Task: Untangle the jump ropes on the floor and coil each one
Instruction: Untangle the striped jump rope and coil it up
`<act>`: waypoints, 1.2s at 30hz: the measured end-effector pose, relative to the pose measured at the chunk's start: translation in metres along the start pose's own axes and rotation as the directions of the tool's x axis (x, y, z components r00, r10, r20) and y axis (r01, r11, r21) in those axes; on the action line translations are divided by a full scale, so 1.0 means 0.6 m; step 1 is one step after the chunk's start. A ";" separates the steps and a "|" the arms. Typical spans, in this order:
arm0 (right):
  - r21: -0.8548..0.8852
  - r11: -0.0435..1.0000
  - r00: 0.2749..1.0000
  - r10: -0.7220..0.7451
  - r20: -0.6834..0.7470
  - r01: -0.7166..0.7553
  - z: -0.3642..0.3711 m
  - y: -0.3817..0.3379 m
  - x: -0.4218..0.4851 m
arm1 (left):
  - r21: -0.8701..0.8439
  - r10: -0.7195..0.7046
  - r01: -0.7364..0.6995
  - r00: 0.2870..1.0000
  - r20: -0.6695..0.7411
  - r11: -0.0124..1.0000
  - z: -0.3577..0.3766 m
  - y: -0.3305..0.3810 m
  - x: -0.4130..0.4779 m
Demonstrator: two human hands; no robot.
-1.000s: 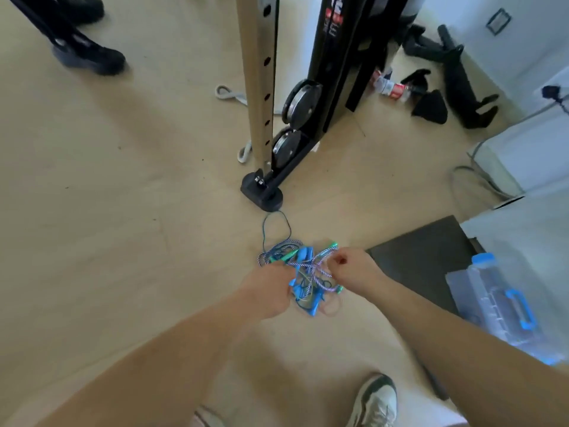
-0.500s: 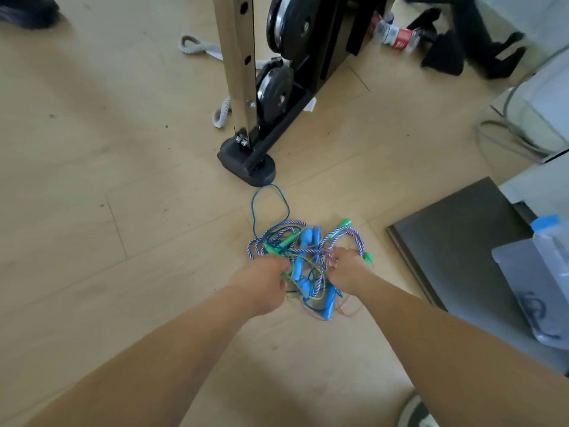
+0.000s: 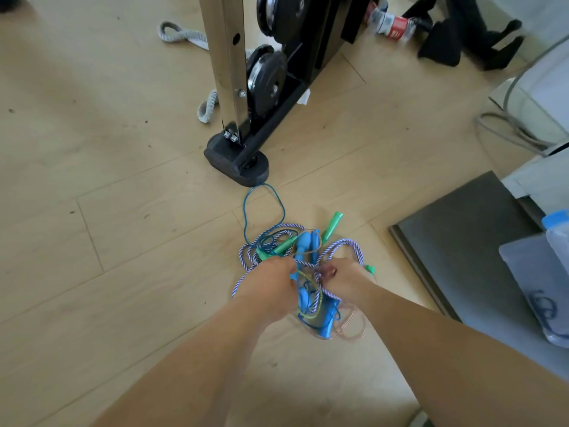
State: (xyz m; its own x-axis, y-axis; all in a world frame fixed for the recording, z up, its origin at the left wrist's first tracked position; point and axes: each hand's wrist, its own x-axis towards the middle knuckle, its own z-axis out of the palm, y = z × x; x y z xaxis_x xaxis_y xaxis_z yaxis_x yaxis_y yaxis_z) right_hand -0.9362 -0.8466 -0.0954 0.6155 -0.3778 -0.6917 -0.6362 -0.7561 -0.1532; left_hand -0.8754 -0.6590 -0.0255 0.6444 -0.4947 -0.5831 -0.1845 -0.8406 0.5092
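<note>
Hands barely shifted: left hand [image 3: 271, 285] and right hand [image 3: 346, 282], each grip closed on light, floppy jump ropes [image 3: 278, 241]; stiff blue handles [image 3: 312, 245] look like better holds.

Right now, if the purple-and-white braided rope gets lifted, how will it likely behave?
Probably floppy: the braided rope lies in loose, curving loops. Likely snags, dragging the green handle and thin blue cord tangled through it. Its twisted surface should resist slipping.
</note>
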 end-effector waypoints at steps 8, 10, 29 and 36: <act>-0.030 0.998 0.903 -0.058 -0.426 0.050 -0.008 -0.032 0.005 | 0.019 -0.051 0.051 0.999 -0.018 0.999 -0.007 -0.029 -0.016; -0.153 0.988 0.927 -0.084 -0.365 0.029 -0.012 -0.023 0.025 | 0.016 -0.056 0.057 0.998 -0.023 0.998 -0.007 -0.032 -0.017; 0.571 0.821 0.996 0.035 -0.080 0.017 -0.093 0.000 -0.013 | -0.080 0.034 -0.039 0.998 -0.059 0.996 -0.022 0.042 -0.035; 0.441 0.874 0.942 -0.297 0.156 0.202 -0.249 -0.076 -0.164 | -0.183 0.073 -0.102 0.985 -0.157 0.978 -0.087 0.063 -0.099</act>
State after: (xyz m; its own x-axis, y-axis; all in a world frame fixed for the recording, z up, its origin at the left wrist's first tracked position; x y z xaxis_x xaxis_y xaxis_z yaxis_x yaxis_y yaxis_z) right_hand -0.8984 -0.8546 0.0848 0.6962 -0.0486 -0.7162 -0.6370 -0.5018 -0.5852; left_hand -0.8818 -0.6497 0.0614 0.7377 -0.5140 -0.4377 -0.1103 -0.7314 0.6729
